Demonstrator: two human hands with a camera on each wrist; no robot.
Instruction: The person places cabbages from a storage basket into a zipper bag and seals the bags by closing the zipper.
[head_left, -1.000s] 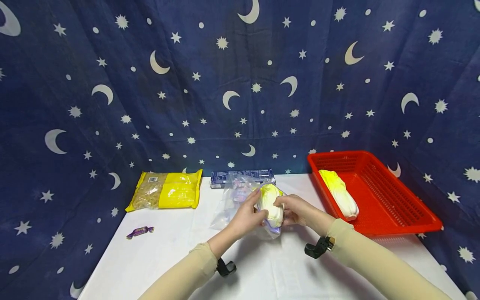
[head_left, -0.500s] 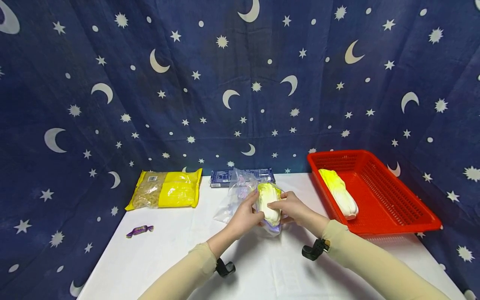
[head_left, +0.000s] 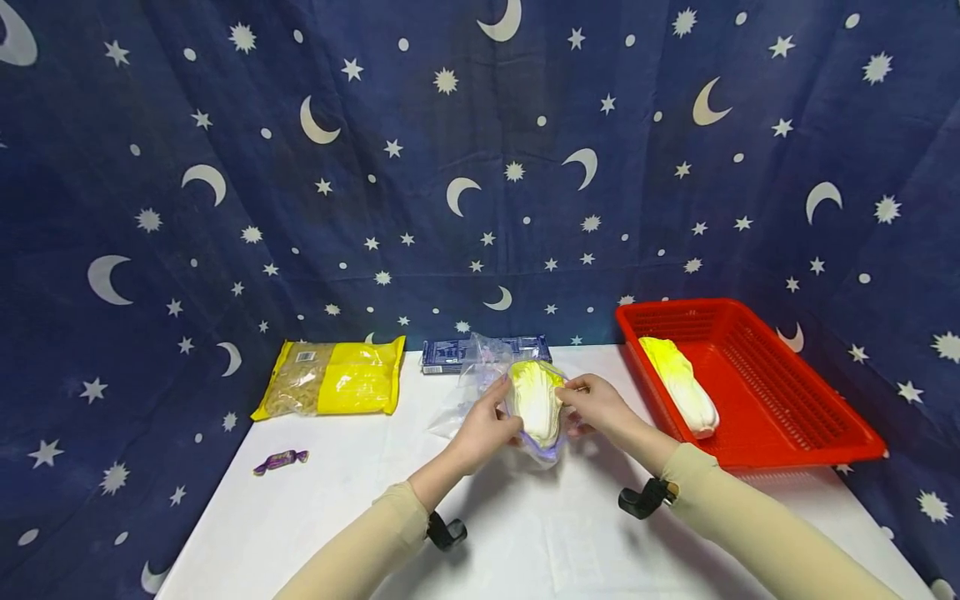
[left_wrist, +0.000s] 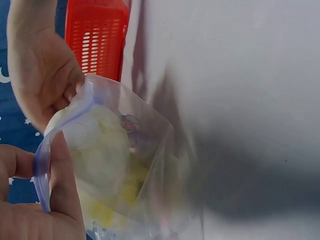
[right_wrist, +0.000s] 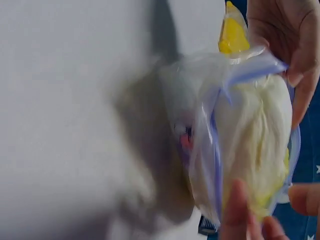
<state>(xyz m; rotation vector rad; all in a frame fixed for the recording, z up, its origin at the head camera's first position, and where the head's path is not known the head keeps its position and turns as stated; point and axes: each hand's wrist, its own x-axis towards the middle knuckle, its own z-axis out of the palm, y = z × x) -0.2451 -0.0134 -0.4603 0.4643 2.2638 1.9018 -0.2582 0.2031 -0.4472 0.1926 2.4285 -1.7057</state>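
A Chinese cabbage (head_left: pixel 536 402), white with yellow leaf tips, sits in the mouth of a clear zip bag (head_left: pixel 542 457) with a purple seal strip. My left hand (head_left: pixel 482 429) pinches the bag's left rim; in the left wrist view, its thumb and a finger stand on either side of the purple strip (left_wrist: pixel 43 170). At the right rim, beside the cabbage's upper part, my right hand (head_left: pixel 600 407) pinches the bag. The right wrist view shows its fingers (right_wrist: pixel 237 212) at the bag's opening, partly cut off. Printed patterns show on the clear plastic.
A red basket (head_left: pixel 795 454) on the right holds another cabbage (head_left: pixel 681 387). Behind the bag lies a blue box (head_left: pixel 446 357). A yellow pasta packet (head_left: pixel 330 379) is at the back left, with a purple wrapped candy (head_left: pixel 281 462) nearer on the white table (head_left: pixel 360 492).
My right hand has shifted from the cabbage's face to the bag's right rim. The bag's mouth has spread wider around the cabbage, which shows more fully. My left hand keeps its hold.
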